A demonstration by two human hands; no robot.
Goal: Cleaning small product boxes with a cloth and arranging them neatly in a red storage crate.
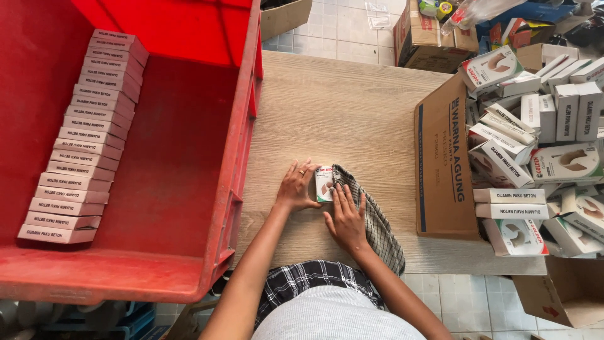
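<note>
A small white box (324,183) lies on the wooden table (352,113) near its front edge. My left hand (296,187) grips the box from its left side, a ring on one finger. My right hand (345,217) presses flat on a grey checked cloth (377,223), which lies against the box's right side and trails toward me over the table edge.
A big red plastic crate (207,157) on the left holds a row of several white boxes (82,138) along its left wall. An open cardboard carton (442,157) on the right spills several more white boxes (535,151). More cartons stand on the tiled floor beyond.
</note>
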